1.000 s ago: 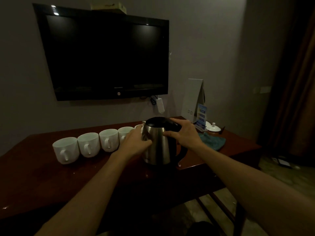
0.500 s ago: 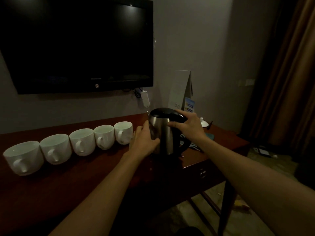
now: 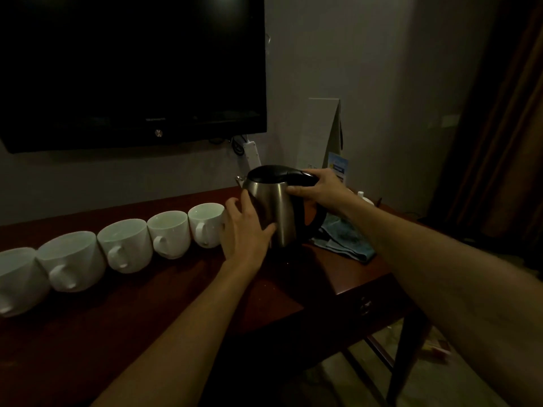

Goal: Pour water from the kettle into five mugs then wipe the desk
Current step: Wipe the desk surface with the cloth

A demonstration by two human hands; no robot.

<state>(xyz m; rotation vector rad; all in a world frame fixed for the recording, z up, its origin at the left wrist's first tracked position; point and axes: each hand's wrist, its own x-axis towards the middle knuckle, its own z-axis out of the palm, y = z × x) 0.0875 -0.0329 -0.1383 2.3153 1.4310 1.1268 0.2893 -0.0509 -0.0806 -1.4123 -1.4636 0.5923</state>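
silver kettle (image 3: 274, 212), white mugs (image 3: 123, 245), blue cloth (image 3: 346, 239)

Your kettle (image 3: 273, 212) stands on the bench (image 3: 182, 289) at 12 o'clock. Five mugs (image 3: 173, 233) run in a row from it toward 9 o'clock. A cloth (image 3: 346, 242) lies at 2 o'clock, just behind the kettle's right. The television (image 3: 129, 69) hangs behind the mugs.
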